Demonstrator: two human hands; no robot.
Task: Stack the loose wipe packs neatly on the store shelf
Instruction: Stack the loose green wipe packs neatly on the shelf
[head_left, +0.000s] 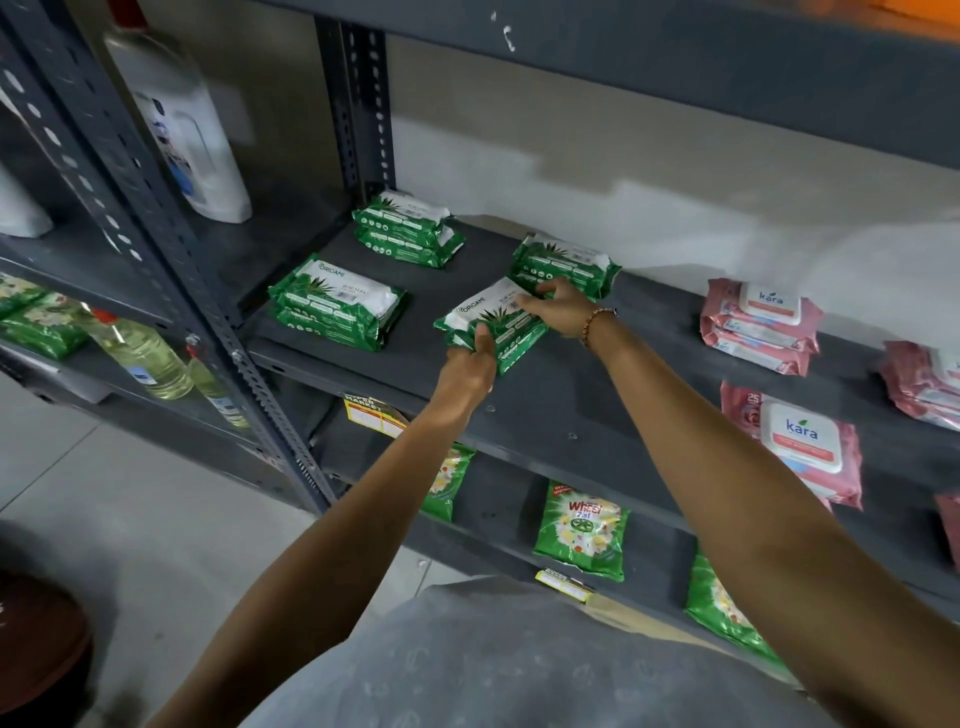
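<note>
Both arms out | left hand (467, 371) grips green wipe pack (493, 325) near edge | right hand (558, 309) clamps far edge | pack over shelf (545, 410)

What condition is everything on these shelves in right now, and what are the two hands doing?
Held green wipe packs: gripped by both hands.
Left hand: grip on near end.
Right hand: grip on far end.
Three green stacks: resting, untouched.
Pink Kara stack: lids shut.
White bottle: upright.
</note>
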